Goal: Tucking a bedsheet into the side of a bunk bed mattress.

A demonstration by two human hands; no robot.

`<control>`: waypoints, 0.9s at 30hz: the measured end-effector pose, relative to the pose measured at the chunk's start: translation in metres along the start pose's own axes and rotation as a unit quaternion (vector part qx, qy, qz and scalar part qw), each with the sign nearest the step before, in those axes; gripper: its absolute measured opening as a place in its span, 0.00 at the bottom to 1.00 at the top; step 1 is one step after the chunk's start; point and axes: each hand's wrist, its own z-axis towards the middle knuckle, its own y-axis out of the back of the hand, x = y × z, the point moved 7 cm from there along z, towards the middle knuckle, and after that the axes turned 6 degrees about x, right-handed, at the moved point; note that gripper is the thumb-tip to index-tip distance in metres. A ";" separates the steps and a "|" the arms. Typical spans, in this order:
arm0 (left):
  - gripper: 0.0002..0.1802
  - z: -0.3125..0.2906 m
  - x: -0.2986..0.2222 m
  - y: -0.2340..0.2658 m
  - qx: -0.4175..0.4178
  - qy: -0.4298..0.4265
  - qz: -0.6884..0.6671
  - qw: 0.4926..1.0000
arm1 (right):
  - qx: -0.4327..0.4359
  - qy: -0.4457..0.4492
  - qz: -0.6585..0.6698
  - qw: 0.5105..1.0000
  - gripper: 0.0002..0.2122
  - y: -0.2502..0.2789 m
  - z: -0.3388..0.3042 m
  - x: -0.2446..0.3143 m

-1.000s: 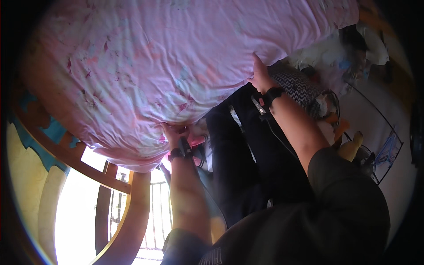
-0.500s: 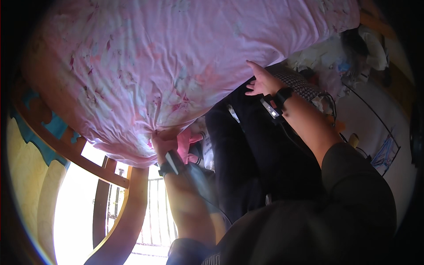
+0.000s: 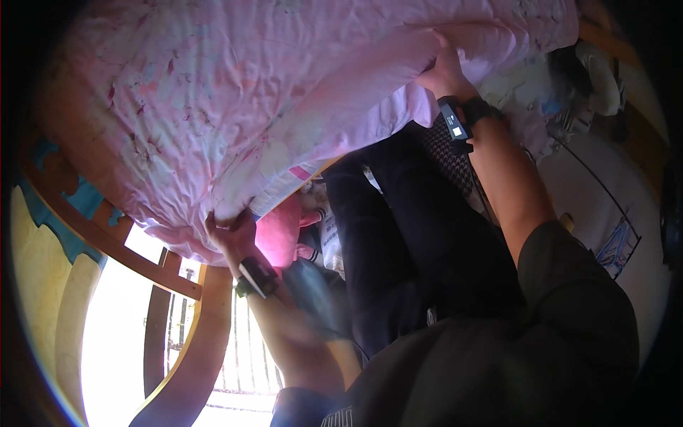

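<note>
A pink floral bed sheet (image 3: 284, 92) spreads over a bed, wrinkled, its near edge lifted between my hands. Near the bed's left corner, my left hand (image 3: 237, 235) is closed on a gathered part of the sheet. Farther right, my right hand (image 3: 448, 75) grips the raised edge, thumb on top and the other fingers partly hidden by a fold. Beneath the lifted cloth shows a strip of the pale mattress side (image 3: 284, 191) with a pink patch. Each wrist wears a dark strap with a small device.
A wooden bed frame (image 3: 142, 256) with a curved post stands at the left, before a bright railing (image 3: 249, 349). A pink garment (image 3: 279, 231) hangs below the bed edge. My dark-trousered legs (image 3: 398, 235) stand close to the bed. Clutter and a patterned cloth (image 3: 452, 153) lie right.
My right hand has moved up and away, taking hold of the sheet edge and lifting it. My left hand has shifted left with its bunch of sheet, baring the mattress side.
</note>
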 end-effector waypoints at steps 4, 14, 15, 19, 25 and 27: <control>0.39 -0.012 0.022 -0.030 0.154 -0.111 -0.002 0.982 | -0.054 -0.060 0.105 0.991 0.27 0.014 0.011 0.003; 0.36 0.036 0.030 0.010 0.138 -0.100 0.012 0.985 | 0.066 -0.054 0.131 0.988 0.24 0.024 0.009 0.009; 0.35 0.042 0.035 0.020 0.139 -0.093 0.002 0.986 | 0.046 -0.028 0.116 0.992 0.24 0.035 0.013 0.007; 0.31 0.084 0.075 0.070 0.031 -0.045 -0.025 0.998 | -0.003 0.028 0.073 0.997 0.24 0.092 0.029 -0.026; 0.31 0.124 0.107 0.084 0.064 0.042 -0.061 0.995 | -0.097 -0.092 0.121 0.984 0.28 0.146 0.037 -0.075; 0.30 0.121 0.099 0.077 0.063 0.010 -0.042 0.997 | -0.033 -0.104 0.131 0.985 0.28 0.129 0.034 -0.080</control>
